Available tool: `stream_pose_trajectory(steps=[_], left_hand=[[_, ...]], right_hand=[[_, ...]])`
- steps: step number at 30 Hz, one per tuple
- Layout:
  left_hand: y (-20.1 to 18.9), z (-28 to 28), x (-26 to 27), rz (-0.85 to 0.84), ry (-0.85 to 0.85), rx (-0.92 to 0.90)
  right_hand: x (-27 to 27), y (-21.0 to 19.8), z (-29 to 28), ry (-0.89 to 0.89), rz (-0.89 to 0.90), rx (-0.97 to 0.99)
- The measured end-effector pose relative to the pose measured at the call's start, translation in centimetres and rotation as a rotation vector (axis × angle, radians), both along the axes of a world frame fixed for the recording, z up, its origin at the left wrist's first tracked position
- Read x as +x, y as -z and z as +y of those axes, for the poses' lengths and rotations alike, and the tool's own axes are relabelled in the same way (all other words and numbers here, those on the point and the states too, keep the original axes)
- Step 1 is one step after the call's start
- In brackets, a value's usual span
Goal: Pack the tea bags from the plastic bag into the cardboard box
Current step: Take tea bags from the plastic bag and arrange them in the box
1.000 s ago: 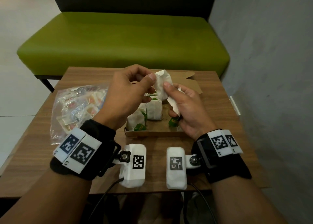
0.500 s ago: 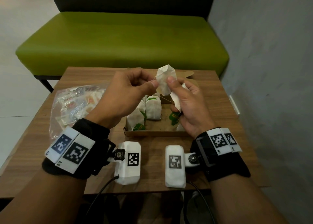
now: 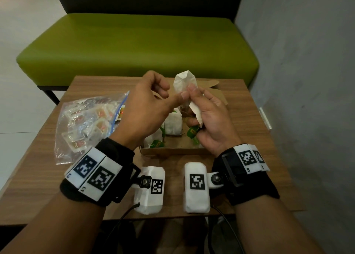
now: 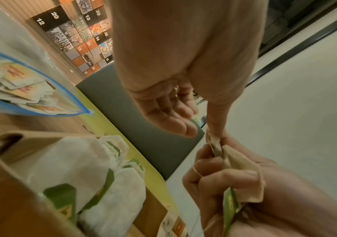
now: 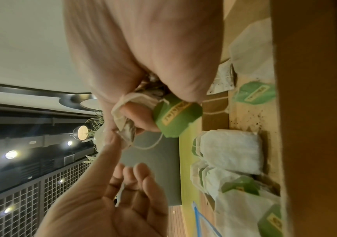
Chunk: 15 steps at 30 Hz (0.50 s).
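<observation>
My right hand [image 3: 194,103] grips a crumpled white tea bag [image 3: 183,80] above the open cardboard box [image 3: 172,151], with its green tag [image 3: 193,133] tucked under the lower fingers. In the right wrist view the tag [image 5: 175,115] sits against a curled finger, with the string looping below. My left hand [image 3: 172,94] is beside it. Its thumb tip touches the bag while its fingers [image 4: 175,121] hang relaxed and hold nothing. Several white tea bags [image 3: 172,124] with green tags stand in the box. The clear plastic bag [image 3: 86,123] of wrapped tea bags lies to the left.
Everything rests on a small wooden table [image 3: 249,138]. A green bench [image 3: 134,46] stands behind it and a grey wall [image 3: 307,80] runs close along the right. The box's flap [image 3: 211,83] lies open at the back. Loose tea dust speckles the box floor [image 5: 250,115].
The left forefinger has come off the tea bag, so only the thumb touches it. The right hand has lifted the bag slightly higher and holds it more upright.
</observation>
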<state>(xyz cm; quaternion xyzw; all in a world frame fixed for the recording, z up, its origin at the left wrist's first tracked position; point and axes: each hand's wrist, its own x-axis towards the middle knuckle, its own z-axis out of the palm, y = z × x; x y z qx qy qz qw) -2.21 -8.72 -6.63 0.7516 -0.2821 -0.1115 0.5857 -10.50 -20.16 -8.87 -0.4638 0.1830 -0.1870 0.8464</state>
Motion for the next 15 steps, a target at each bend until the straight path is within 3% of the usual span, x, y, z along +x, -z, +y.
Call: stream_pose_trajectory(steps=[6, 11, 15], left_hand=[[-0.3, 0.2, 0.5, 0.032, 0.011, -0.072], [-0.8, 0.8, 1.8, 0.001, -0.144, -0.186], [-1.5, 1.4, 2.4, -0.073, -0.216, -0.155]], right_hand=[[0.1, 0.2, 0.1, -0.058, 0.06, 0.151], [-0.2, 0.4, -0.8, 0.066, 0.135, 0.353], [-0.5, 0.2, -1.2, 0.159, 0.218, 0.386]])
